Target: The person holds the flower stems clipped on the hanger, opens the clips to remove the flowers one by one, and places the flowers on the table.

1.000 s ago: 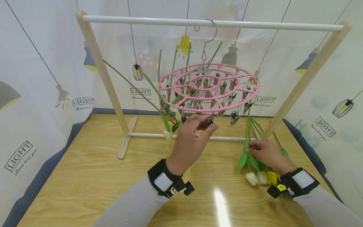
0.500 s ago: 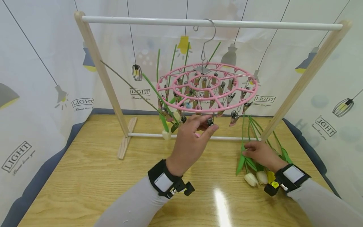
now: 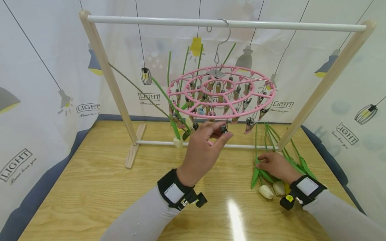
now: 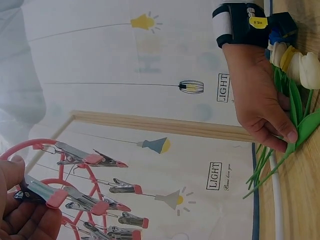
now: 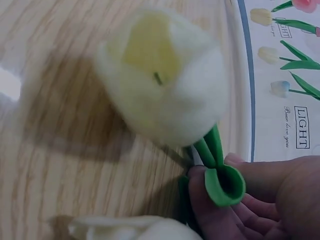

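My left hand (image 3: 201, 150) pinches a metal clip (image 3: 224, 129) at the near edge of a round pink hanger (image 3: 199, 115). In the left wrist view thumb and fingers squeeze the clip (image 4: 42, 190), whose pink tip points away from the hand. Over the table at the right, my right hand (image 3: 278, 165) pinches the green stem and leaf of a white tulip (image 3: 266, 192). Its bloom (image 5: 165, 75) fills much of the right wrist view. Another white tulip (image 3: 278, 188) and a yellow one lie beside and partly under that hand.
The hanger hooks over the white top rail (image 3: 169, 22) of a wooden-legged rack (image 3: 108, 77). Several flowers hang head-down from its left and back, stems (image 3: 170, 67) rising above the ring. Many other clips (image 3: 249, 125) dangle there. The rack's lower rail (image 3: 156, 143) crosses behind both hands.
My right hand has moved slightly left, drawing the white tulip and its stem away from the other flowers on the table. The left hand keeps its hold on the clip.
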### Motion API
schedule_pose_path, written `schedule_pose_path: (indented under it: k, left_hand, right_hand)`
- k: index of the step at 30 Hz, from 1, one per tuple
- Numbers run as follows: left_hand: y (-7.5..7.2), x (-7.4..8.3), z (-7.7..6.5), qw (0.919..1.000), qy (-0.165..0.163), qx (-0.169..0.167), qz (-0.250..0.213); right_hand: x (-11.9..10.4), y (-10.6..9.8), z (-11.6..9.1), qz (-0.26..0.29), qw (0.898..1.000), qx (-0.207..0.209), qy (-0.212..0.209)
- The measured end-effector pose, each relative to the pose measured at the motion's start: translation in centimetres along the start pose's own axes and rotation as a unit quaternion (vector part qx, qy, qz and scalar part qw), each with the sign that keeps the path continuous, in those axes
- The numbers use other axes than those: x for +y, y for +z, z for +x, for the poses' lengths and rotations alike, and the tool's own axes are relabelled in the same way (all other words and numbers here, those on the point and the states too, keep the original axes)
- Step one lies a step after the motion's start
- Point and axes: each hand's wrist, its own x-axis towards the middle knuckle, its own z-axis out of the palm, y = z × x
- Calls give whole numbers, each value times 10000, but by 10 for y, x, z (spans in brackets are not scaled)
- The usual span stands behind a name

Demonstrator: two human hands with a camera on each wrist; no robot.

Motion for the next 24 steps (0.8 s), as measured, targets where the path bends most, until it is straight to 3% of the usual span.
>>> schedule_pose_path:
  k: [14,20,24]
  left_hand:
    - [-1,4,1,9999,39,-61,133]
    - [-2,6,0,9988,288,-34,392]
    - [-3,8,1,9975,520,-14,477]
  right_hand:
    - [-1,7,3,-486,9982,216,-275]
    - [-8,6,-1,-669,9969,307,-284]
    - [-16,2,-5,-849,9930,640,-511]
